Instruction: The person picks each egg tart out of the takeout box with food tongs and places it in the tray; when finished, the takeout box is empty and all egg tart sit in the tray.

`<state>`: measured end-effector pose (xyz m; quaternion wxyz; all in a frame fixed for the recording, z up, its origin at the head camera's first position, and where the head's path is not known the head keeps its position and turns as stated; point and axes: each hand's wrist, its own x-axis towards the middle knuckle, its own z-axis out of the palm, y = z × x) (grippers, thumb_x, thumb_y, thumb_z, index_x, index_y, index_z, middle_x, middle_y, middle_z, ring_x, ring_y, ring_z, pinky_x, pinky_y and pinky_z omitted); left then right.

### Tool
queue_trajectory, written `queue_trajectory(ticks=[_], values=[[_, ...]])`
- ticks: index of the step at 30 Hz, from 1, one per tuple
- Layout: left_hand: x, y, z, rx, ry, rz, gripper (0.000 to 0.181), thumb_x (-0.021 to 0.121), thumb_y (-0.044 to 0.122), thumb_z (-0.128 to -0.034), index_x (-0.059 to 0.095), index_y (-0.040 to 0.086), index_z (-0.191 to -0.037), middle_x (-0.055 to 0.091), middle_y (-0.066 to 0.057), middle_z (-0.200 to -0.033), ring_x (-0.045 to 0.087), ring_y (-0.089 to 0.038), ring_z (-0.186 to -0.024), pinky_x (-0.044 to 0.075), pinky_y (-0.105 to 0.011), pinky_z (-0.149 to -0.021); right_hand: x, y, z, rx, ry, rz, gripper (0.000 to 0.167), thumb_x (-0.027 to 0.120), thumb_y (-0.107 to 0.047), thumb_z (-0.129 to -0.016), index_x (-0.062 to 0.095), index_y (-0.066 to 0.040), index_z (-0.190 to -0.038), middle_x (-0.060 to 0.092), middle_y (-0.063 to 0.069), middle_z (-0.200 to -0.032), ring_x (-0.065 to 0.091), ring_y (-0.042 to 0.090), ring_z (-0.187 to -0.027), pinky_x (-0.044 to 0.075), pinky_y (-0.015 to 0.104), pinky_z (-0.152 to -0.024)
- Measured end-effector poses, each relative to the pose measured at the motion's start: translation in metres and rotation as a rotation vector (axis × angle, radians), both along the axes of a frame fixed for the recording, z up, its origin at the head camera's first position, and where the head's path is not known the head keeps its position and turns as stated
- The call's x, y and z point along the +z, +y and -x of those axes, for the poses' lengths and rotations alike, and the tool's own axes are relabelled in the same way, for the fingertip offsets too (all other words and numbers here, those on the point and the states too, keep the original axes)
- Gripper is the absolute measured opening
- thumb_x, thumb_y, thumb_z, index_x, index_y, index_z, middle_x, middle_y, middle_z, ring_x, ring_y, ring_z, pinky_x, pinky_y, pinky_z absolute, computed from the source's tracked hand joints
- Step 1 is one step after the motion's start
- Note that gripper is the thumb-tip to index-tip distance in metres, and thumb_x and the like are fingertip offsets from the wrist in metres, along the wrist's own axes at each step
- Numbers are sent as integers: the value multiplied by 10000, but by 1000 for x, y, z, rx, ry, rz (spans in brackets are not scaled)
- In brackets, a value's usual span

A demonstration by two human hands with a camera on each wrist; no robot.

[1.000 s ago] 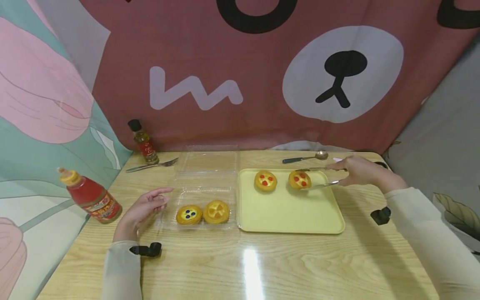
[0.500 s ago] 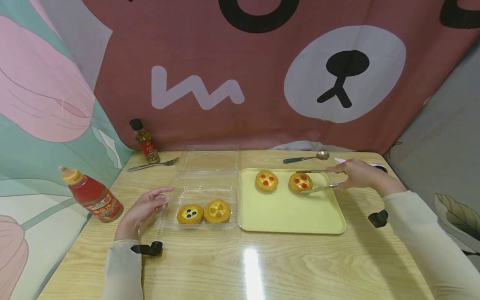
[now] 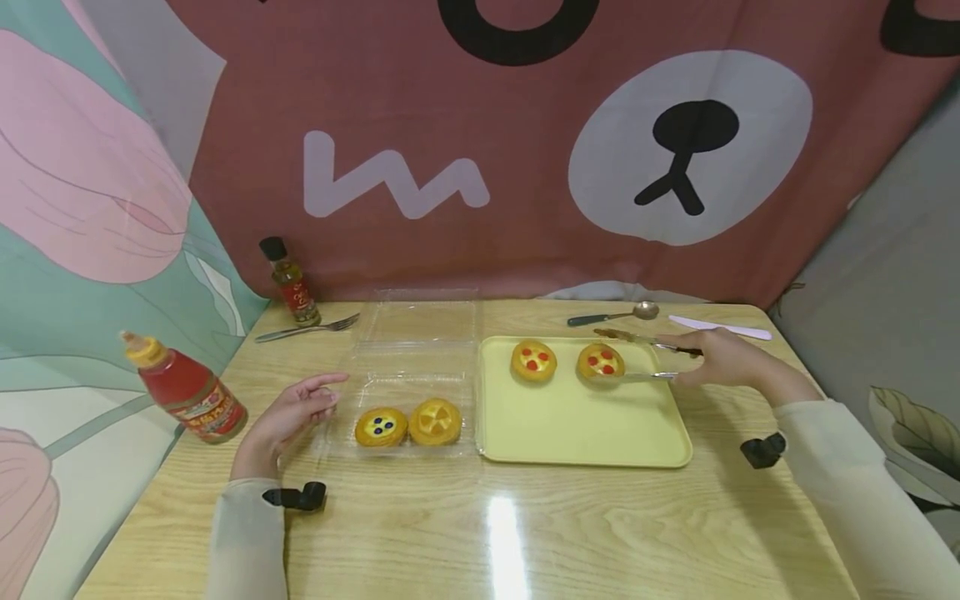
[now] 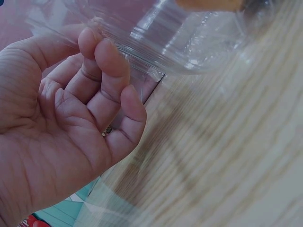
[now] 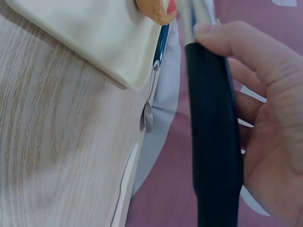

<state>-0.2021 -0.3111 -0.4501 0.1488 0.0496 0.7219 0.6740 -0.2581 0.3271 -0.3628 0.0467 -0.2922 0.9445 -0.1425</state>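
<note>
My right hand (image 3: 723, 358) holds tongs (image 3: 662, 343), whose black handle (image 5: 215, 123) fills the right wrist view. Their spread arms reach around a tart (image 3: 600, 360) with red toppings on the yellow tray (image 3: 577, 433). The far arm stands apart from the tart; whether the near arm touches it I cannot tell. A second red-topped tart (image 3: 533, 361) sits to its left. My left hand (image 3: 288, 417), fingers loosely bent, is at the left edge of a clear plastic container (image 3: 420, 387). Inside lie a blue-dotted tart (image 3: 381, 427) and another tart (image 3: 435, 421) with a wedge pattern.
A red sauce bottle (image 3: 191, 393) stands at left, with an oil bottle (image 3: 292, 287) and a fork (image 3: 307, 328) behind it. Along the back edge are a spoon (image 3: 611, 315) and a pale knife (image 3: 720, 327). The container's lid (image 3: 420, 321) lies folded back.
The tongs' arms have spread wider, and the far one has moved away from the right tart. My right hand has shifted slightly, showing more of the knife. My left hand stays put.
</note>
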Motion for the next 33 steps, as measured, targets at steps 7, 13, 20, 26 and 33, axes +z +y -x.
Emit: queue_trajectory(ticks=[7, 13, 20, 26, 33], values=[[3, 1, -1, 1, -6, -22, 382, 559, 126, -959, 512, 59, -1332, 553, 62, -713, 518, -56, -664, 434, -219, -614, 7, 3, -9, 19, 126, 44, 665, 821, -244, -721, 571, 27, -1275, 580, 261, -1215, 614, 381, -1003, 501, 483, -759], [2, 0, -2, -7, 1, -40, 351, 548, 118, -964, 536, 89, -1314, 553, 56, -732, 517, -56, -667, 434, -218, -611, 10, -1, -13, 72, 244, 84, 655, 841, -221, -693, 596, 8, -1256, 626, 221, -1161, 651, 321, -928, 516, 438, -697], [3, 1, -2, -8, 2, -21, 370, 549, 125, -964, 520, 67, -1328, 556, 61, -725, 519, -54, -660, 431, -213, -605, 10, -12, -18, 69, 257, 131, 645, 834, -226, -705, 595, 10, -1255, 617, 229, -1175, 600, 391, -1036, 489, 514, -783], [4, 2, -1, 5, -13, -2, 365, 535, 112, -969, 518, 68, -1331, 552, 61, -717, 512, -61, -658, 423, -220, -605, 7, -23, -19, 44, 225, 175, 641, 823, -263, -726, 593, -7, -1267, 609, 229, -1188, 546, 452, -1096, 458, 562, -828], [1, 0, 0, -2, 1, 2, 389, 531, 113, -971, 486, 33, -1349, 547, 67, -716, 513, -48, -657, 429, -207, -602, -2, -38, -14, 48, 193, 209, 657, 802, -285, -755, 559, -41, -1315, 616, 174, -1209, 579, 364, -1081, 435, 550, -873]])
